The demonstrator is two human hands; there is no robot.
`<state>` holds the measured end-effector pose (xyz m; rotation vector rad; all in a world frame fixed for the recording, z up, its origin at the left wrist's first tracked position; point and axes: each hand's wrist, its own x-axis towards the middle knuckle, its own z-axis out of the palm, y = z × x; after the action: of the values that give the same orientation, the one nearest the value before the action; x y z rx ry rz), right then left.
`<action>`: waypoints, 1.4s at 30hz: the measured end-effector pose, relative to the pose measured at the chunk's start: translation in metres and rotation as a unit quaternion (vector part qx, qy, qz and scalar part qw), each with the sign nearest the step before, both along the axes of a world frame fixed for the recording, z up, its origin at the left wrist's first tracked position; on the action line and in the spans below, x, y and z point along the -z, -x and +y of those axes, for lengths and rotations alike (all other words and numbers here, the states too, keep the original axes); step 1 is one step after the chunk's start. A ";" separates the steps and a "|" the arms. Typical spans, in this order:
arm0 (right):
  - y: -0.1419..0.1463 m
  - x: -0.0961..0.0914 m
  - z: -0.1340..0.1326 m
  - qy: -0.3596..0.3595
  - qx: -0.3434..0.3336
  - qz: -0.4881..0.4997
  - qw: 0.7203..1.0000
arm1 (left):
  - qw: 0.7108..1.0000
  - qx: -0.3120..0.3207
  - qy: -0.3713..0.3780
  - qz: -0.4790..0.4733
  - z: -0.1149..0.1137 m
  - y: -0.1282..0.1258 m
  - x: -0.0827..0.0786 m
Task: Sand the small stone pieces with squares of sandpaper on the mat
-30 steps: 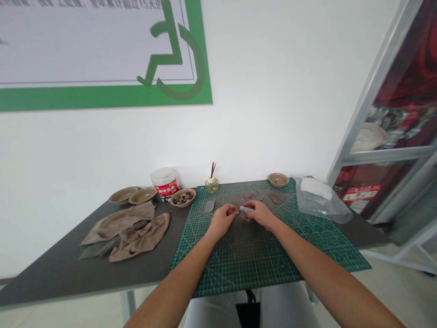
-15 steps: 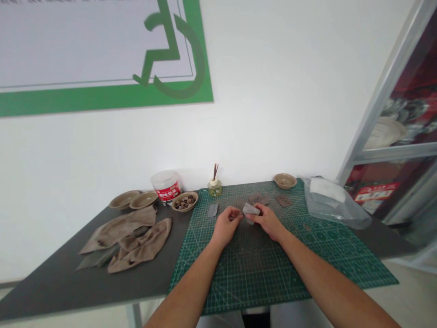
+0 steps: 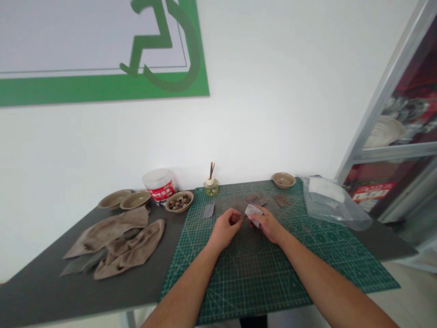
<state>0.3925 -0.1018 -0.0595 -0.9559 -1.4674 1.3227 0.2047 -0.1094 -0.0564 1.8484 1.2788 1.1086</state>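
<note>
Over the green cutting mat, my left hand pinches a small brown piece between thumb and fingers; its kind is too small to make out. My right hand is closed on a folded light grey sheet, its edge against or very near that piece. Just beyond the hands, worn brown-grey sheets lie on the mat, with another brown square sheet to their right. A small grey rectangular sheet rests left of my left hand.
Left on the dark table are crumpled brown cloths, bowls, a red-labelled tub and a bowl of stones. A reed diffuser stands at the back. At right are a small bowl and a plastic bag.
The view has shifted slightly. The folded grey sheet has turned in my right hand and shows a broader face. My left hand still pinches the small piece.
</note>
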 end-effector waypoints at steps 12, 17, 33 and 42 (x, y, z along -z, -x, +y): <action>0.002 -0.004 -0.004 -0.127 0.104 -0.095 0.982 | 1.000 0.003 -0.005 -0.012 -0.002 -0.002 -0.002; 0.007 -0.012 -0.013 -0.205 0.108 -0.162 0.959 | 1.000 0.002 -0.009 -0.010 -0.001 -0.001 -0.004; 0.008 -0.009 -0.009 -0.127 0.086 -0.107 0.982 | 1.000 0.002 -0.012 0.017 -0.002 -0.003 -0.005; 0.005 -0.004 -0.004 -0.017 0.081 -0.023 0.996 | 1.000 0.005 -0.007 0.021 -0.001 0.000 -0.005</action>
<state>0.3872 -0.1063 -0.0551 -1.0657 -1.4104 1.1626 0.2051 -0.1105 -0.0518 1.8965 1.2867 1.0805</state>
